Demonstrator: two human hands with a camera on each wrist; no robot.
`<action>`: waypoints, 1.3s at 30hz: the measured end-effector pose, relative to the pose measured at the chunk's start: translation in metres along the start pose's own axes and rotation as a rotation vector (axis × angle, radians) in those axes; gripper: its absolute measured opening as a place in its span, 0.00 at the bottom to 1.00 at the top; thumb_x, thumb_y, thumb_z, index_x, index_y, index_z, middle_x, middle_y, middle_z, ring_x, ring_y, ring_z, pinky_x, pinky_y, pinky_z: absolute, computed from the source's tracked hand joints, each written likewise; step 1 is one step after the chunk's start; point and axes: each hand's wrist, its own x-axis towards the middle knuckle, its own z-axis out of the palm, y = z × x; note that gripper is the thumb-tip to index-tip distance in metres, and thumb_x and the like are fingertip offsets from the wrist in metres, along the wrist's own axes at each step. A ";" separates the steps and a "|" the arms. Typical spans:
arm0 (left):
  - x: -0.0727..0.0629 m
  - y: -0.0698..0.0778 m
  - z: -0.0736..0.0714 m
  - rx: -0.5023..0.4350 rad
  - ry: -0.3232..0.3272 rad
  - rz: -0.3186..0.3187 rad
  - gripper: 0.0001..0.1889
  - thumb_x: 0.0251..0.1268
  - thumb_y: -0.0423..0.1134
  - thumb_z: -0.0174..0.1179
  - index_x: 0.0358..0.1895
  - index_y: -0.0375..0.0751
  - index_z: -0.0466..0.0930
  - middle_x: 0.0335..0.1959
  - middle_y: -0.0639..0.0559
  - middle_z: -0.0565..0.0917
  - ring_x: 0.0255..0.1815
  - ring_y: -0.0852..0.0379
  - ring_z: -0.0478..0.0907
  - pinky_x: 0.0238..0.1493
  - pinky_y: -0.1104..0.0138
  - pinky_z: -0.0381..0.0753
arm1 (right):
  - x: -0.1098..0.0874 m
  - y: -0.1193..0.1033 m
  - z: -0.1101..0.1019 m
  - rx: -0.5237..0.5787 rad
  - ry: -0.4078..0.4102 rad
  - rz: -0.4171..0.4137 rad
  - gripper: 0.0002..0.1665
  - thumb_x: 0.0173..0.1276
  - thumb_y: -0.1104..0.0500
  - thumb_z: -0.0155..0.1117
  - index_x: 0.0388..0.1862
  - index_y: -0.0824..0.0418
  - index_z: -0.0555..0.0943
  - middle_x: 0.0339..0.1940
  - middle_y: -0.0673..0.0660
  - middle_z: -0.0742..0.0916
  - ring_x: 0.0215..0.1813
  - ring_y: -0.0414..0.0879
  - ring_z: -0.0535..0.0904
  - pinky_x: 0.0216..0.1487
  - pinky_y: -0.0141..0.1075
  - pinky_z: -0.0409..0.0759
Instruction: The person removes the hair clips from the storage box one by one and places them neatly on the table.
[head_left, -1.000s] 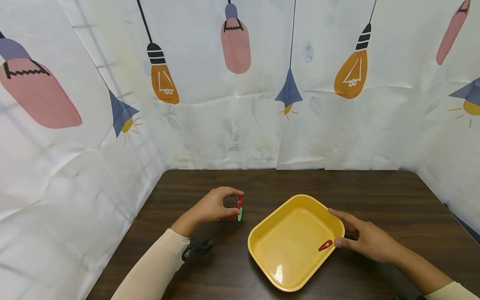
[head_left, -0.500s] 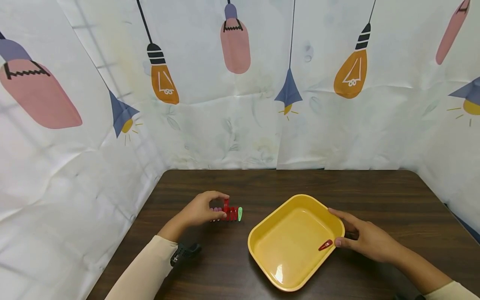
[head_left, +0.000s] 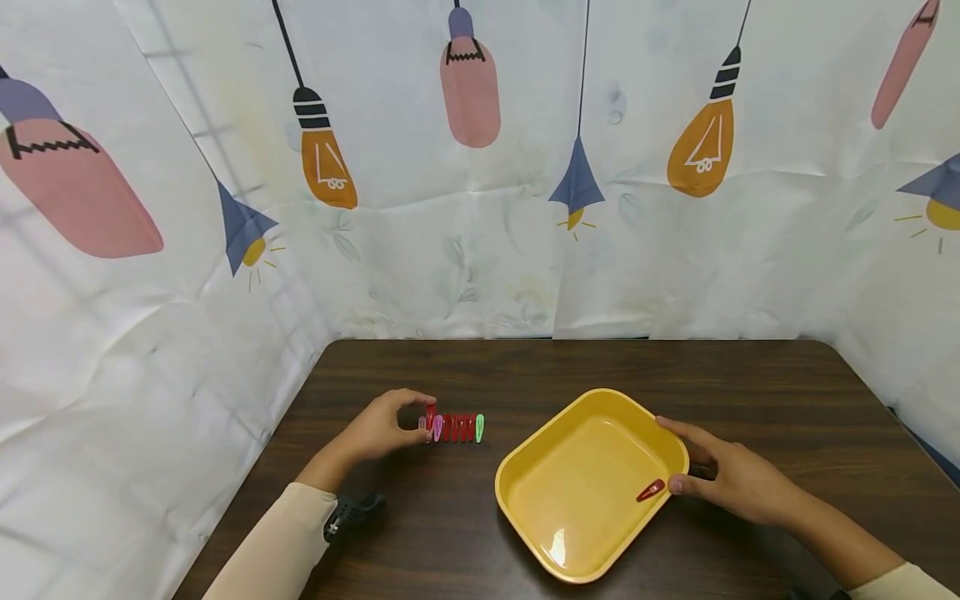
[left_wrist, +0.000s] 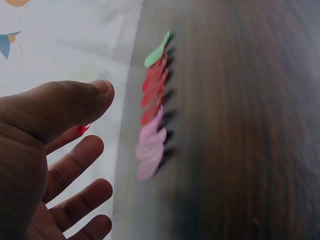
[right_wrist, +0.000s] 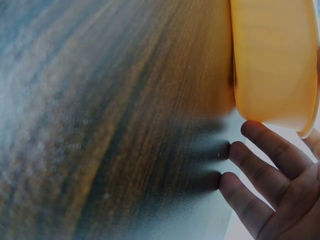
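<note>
My left hand (head_left: 378, 431) pinches a red hair clip (head_left: 431, 412) upright between thumb and fingers, over the left end of a row of clips. Only a small red bit of that clip shows past the thumb in the left wrist view. In the row lie pink hair clips (left_wrist: 150, 150), several red hair clips (left_wrist: 154, 90) and a green hair clip (head_left: 480, 428) at the right end. At the corner of a yellow tray (head_left: 517, 450), my right hand (head_left: 742, 483) holds the rim, thumb and index finger spread along it. One red hair clip (head_left: 650, 490) lies inside, near that hand.
The dark wooden table (head_left: 555, 367) carries the tray right of the row, with bare wood between them. White printed curtains (head_left: 465, 250) hang behind and at both sides. A black strap (head_left: 352, 512) is on the left wrist.
My left hand has moved left along the row with the red clip, from the green end to the pink end, uncovering the red clips. The right hand and tray stayed put.
</note>
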 end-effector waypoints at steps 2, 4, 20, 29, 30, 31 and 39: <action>-0.003 -0.004 -0.001 -0.005 0.008 -0.005 0.27 0.59 0.41 0.77 0.62 0.40 0.82 0.61 0.46 0.82 0.66 0.40 0.74 0.65 0.42 0.70 | 0.000 0.000 0.000 -0.002 0.001 0.000 0.51 0.64 0.35 0.71 0.82 0.35 0.59 0.60 0.63 0.85 0.56 0.64 0.83 0.46 0.60 0.81; -0.005 -0.010 -0.001 -0.009 0.012 -0.009 0.27 0.59 0.41 0.77 0.62 0.39 0.82 0.61 0.46 0.82 0.67 0.40 0.74 0.66 0.42 0.70 | 0.000 0.000 0.000 -0.002 0.001 0.001 0.51 0.64 0.35 0.71 0.82 0.35 0.59 0.60 0.63 0.85 0.56 0.64 0.83 0.46 0.61 0.81; -0.011 -0.038 0.001 0.082 0.040 -0.018 0.25 0.57 0.43 0.78 0.58 0.41 0.84 0.59 0.43 0.81 0.67 0.34 0.68 0.67 0.37 0.62 | -0.001 -0.002 0.000 -0.005 0.001 0.003 0.51 0.64 0.35 0.71 0.82 0.35 0.59 0.60 0.64 0.85 0.55 0.65 0.83 0.46 0.62 0.81; -0.011 -0.037 0.003 0.109 0.019 -0.042 0.25 0.56 0.44 0.78 0.58 0.42 0.85 0.62 0.41 0.78 0.68 0.33 0.65 0.67 0.36 0.61 | -0.001 -0.002 0.000 0.003 0.004 -0.006 0.51 0.64 0.35 0.71 0.82 0.36 0.59 0.59 0.62 0.86 0.56 0.63 0.83 0.46 0.60 0.81; -0.011 -0.036 0.003 0.110 0.014 -0.043 0.25 0.56 0.44 0.78 0.58 0.42 0.85 0.63 0.41 0.78 0.68 0.33 0.64 0.67 0.36 0.61 | -0.001 -0.002 0.000 0.003 0.003 -0.007 0.51 0.64 0.35 0.71 0.82 0.36 0.59 0.58 0.62 0.86 0.56 0.63 0.83 0.46 0.60 0.81; -0.011 -0.036 0.003 0.118 0.011 -0.039 0.25 0.56 0.44 0.78 0.58 0.42 0.85 0.63 0.40 0.77 0.68 0.33 0.65 0.66 0.35 0.62 | 0.000 -0.001 0.000 0.004 0.002 -0.009 0.50 0.64 0.35 0.71 0.82 0.36 0.59 0.58 0.61 0.86 0.56 0.64 0.83 0.46 0.61 0.81; -0.012 -0.034 -0.001 0.097 -0.020 -0.064 0.30 0.57 0.46 0.77 0.64 0.44 0.82 0.65 0.41 0.76 0.70 0.33 0.62 0.67 0.35 0.62 | 0.000 -0.001 0.000 0.002 0.000 -0.015 0.50 0.65 0.35 0.70 0.82 0.36 0.59 0.56 0.60 0.87 0.55 0.62 0.84 0.45 0.59 0.82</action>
